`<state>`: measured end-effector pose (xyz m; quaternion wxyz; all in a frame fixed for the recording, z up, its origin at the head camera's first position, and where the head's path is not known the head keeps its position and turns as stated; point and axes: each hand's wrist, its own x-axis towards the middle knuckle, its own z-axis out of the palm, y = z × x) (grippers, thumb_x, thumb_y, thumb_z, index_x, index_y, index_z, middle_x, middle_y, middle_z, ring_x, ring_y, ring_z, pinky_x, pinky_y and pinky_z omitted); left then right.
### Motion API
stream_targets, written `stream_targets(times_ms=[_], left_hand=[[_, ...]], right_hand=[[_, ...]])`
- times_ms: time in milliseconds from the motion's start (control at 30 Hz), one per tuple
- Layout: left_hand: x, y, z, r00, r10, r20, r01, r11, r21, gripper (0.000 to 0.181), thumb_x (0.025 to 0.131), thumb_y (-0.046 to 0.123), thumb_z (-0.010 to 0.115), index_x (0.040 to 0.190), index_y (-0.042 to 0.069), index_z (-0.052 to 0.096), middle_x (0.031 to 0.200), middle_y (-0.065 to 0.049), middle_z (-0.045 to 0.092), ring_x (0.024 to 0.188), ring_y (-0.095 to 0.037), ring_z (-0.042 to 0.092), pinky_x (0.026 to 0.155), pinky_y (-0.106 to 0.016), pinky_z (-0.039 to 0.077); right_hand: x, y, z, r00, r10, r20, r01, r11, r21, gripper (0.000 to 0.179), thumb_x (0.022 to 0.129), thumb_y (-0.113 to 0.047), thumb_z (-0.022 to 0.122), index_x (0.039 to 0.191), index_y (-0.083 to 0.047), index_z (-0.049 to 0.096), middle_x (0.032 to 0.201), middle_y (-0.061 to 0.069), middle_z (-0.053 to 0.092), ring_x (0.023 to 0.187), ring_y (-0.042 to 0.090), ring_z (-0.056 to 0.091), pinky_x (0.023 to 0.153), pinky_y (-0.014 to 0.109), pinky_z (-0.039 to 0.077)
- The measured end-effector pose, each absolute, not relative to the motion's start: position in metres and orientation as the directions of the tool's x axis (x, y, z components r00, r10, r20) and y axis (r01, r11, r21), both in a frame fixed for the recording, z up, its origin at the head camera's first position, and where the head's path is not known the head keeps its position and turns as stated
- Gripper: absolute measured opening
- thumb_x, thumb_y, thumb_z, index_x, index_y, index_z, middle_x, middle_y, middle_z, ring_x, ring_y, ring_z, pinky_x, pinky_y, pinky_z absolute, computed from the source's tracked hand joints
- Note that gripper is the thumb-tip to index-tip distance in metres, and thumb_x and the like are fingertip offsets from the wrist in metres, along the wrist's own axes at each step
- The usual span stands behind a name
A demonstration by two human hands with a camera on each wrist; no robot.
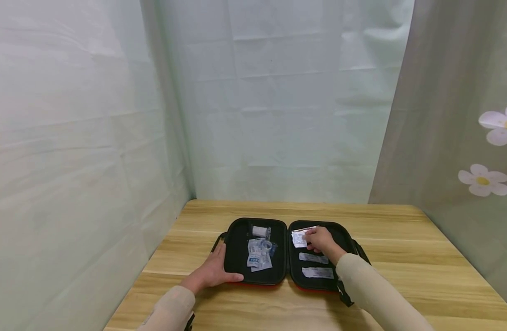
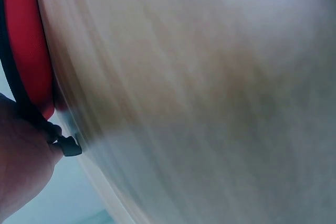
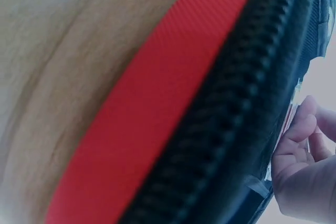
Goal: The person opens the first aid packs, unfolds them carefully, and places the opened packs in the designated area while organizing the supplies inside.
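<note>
A zippered case [image 1: 235, 257], black inside and red outside, lies unfolded on the table. My left hand [image 1: 214, 270] rests on its left edge, fingers straight and thumb spread along the near rim. In the left wrist view only part of that hand [image 2: 23, 161] shows beside the red shell. Over the right half, my right hand [image 1: 322, 240] pinches a silver foil packet [image 1: 298, 239] by its right side. Below it lie two narrow pale packets [image 1: 313, 258]. The right wrist view shows the curled fingers [image 3: 296, 140] past the black zipper [image 3: 220, 124].
In the case's left half lie a wrapped white roll [image 1: 260, 231], a roll of tape [image 1: 267, 246] and several small packets [image 1: 259, 262]. A black strap [image 1: 345, 296] hangs off the near right side onto the wooden table [image 1: 419, 276]. Pale curtains [image 1: 286, 115] stand behind.
</note>
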<state>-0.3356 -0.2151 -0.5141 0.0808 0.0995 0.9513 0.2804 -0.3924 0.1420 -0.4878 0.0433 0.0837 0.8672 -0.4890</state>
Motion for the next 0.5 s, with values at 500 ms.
stream_targets(times_ms=[500], left_hand=[[-0.333, -0.216, -0.510, -0.961, 0.258, -0.102, 0.159, 0.814, 0.559, 0.132, 0.070, 0.064, 0.081, 0.155, -0.008, 0.010, 0.160, -0.029, 0.011, 0.144, -0.049, 0.017, 0.113, -0.060, 0.022]], right_hand=[[-0.388, 0.169, -0.483, -0.991, 0.124, -0.057, 0.112, 0.499, -0.859, 0.026, 0.093, -0.012, 0.067, 0.112, 0.006, 0.068, 0.084, 0.010, 0.068, 0.062, 0.018, 0.064, 0.052, 0.030, 0.049]])
